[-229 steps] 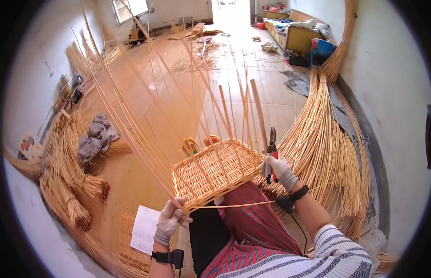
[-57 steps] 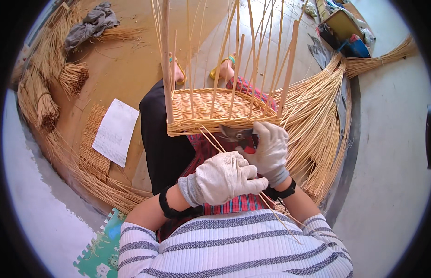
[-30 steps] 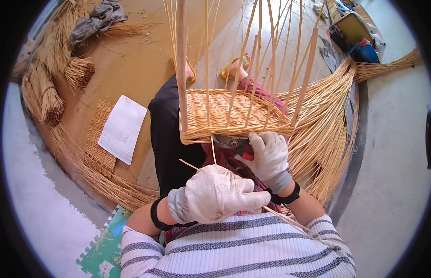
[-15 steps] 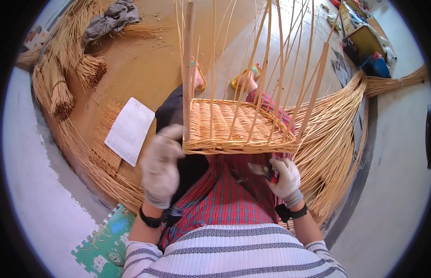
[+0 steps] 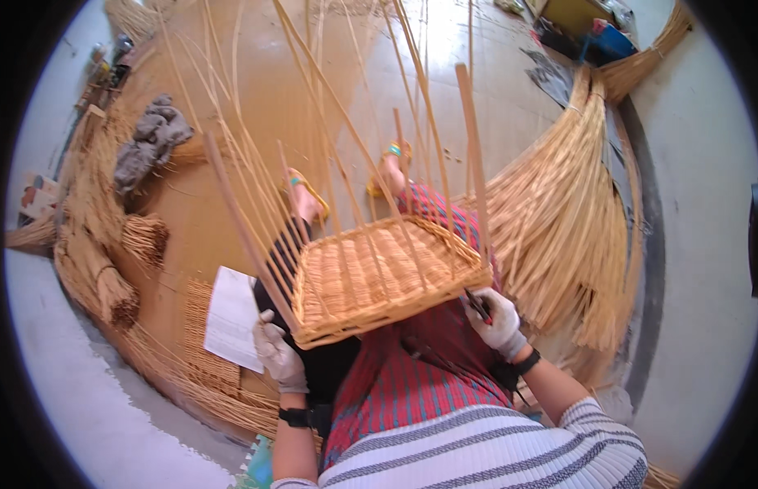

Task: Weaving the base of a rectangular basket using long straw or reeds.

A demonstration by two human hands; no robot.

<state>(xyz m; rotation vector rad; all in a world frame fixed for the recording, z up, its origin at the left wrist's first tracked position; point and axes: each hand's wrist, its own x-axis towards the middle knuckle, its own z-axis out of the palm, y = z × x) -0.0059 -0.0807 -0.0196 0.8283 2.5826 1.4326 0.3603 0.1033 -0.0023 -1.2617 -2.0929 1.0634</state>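
Note:
A square woven wicker basket base (image 5: 359,273) lies tilted across my lap, its low rim woven and long thin upright canes rising from its edges. Thicker wooden posts (image 5: 470,138) stand at its corners. Beside the near left corner is my gloved left hand (image 5: 279,354), fingers loosely bent and apart; whether it touches the rim is unclear. My gloved right hand (image 5: 495,322) grips pruning shears (image 5: 478,305) with dark blades and a red-and-black handle, close to the basket's near right corner. Part of the shears is hidden by the fingers.
Long loose canes (image 5: 558,220) spread over the floor at right. Cane bundles (image 5: 114,297) and a grey cloth (image 5: 153,143) lie at left. A white sheet (image 5: 232,318) rests on a woven mat (image 5: 208,342). Clutter and a blue container (image 5: 614,41) stand far right.
My view has turned, and the basket now appears tilted, its left corner lower and nearer. My left hand has dropped from the left post to beside that corner. The shears have come up to the right corner.

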